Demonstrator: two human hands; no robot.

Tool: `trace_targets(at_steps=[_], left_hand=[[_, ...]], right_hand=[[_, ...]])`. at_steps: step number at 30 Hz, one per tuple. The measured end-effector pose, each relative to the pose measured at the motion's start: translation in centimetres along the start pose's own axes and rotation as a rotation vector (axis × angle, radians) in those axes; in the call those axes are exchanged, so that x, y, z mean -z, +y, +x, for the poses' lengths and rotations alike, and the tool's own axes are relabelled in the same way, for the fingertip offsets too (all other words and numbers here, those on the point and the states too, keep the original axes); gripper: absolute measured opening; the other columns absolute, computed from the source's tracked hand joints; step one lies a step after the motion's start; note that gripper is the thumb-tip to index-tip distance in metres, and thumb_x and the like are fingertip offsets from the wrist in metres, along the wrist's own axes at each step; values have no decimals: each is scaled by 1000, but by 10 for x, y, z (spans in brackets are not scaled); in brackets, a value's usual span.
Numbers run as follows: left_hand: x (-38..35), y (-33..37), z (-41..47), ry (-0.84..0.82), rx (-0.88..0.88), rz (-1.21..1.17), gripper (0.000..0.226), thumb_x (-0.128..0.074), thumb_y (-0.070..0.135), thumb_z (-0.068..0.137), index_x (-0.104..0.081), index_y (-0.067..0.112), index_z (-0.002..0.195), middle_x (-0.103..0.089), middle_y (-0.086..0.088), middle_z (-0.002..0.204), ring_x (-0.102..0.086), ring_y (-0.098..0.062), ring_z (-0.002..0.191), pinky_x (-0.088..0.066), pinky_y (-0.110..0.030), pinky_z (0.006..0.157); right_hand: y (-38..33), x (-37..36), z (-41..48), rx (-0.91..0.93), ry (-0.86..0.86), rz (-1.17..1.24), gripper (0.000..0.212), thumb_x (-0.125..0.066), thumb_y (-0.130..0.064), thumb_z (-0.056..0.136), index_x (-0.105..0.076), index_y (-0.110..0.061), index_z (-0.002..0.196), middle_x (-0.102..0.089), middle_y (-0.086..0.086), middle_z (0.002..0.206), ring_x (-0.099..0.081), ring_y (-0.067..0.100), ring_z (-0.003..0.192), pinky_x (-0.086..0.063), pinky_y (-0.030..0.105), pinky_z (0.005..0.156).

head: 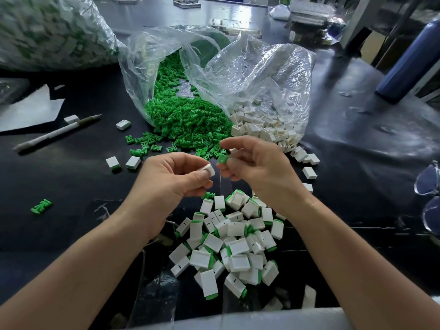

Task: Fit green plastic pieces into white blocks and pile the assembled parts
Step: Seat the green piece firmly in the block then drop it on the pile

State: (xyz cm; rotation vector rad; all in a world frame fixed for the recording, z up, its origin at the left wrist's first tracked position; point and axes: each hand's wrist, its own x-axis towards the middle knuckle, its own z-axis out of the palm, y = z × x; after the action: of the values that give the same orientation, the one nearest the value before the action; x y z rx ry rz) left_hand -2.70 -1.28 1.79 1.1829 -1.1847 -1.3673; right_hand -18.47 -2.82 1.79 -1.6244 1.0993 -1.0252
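My left hand [173,175] pinches a white block [209,169] between thumb and fingers. My right hand [257,163] holds a green plastic piece [223,159] in its fingertips, a small gap away from the block. Both hands hover above the black table. Below them lies a pile of assembled parts [233,244], white blocks with green ends. Behind the hands, a clear bag spills loose green pieces [181,120], and a second clear bag [262,72] spills white blocks [259,129].
A white pen [57,133] and a sheet of paper [28,110] lie at the left. Stray blocks [123,124] and a green piece [41,206] dot the table. A blue bottle [412,60] stands at the right, glasses [428,194] at the right edge.
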Motion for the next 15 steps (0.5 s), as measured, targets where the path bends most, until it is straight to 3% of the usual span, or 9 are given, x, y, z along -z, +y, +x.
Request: trace_targets(at_steps=[5, 10, 13, 15], left_hand=[[1, 1, -1, -5, 11, -10, 5, -65, 0, 75, -66, 5, 78, -69, 0, 60, -65, -8, 55, -54, -17, 54], [0, 2, -1, -2, 33, -40, 4, -63, 0, 76, -64, 4, 77, -69, -2, 62, -67, -11, 56, -55, -19, 53], [0, 1, -1, -13, 47, -38, 5, -63, 0, 77, -63, 5, 76, -70, -4, 65, -68, -14, 58, -55, -21, 54], [0, 1, -2, -24, 48, -26, 6, -64, 0, 77, -63, 5, 75, -70, -5, 66, -68, -14, 59, -56, -21, 54]], right_hand=[[0, -1, -2, 4, -26, -8, 38, -50, 3, 90, -61, -34, 93, -66, -5, 72, -63, 3, 69, -47, 15, 65], [2, -1, 1, -45, 26, -31, 21, -54, -6, 90, -51, -25, 84, -69, -2, 69, -66, 10, 65, -51, 21, 59], [5, -3, 2, -16, 65, -130, 21, -61, -10, 86, -51, -26, 77, -67, -3, 76, -65, 15, 74, -53, 30, 69], [3, -2, 1, 37, 93, -180, 25, -65, -8, 82, -54, -29, 74, -59, -8, 73, -57, 10, 71, -50, 27, 70]])
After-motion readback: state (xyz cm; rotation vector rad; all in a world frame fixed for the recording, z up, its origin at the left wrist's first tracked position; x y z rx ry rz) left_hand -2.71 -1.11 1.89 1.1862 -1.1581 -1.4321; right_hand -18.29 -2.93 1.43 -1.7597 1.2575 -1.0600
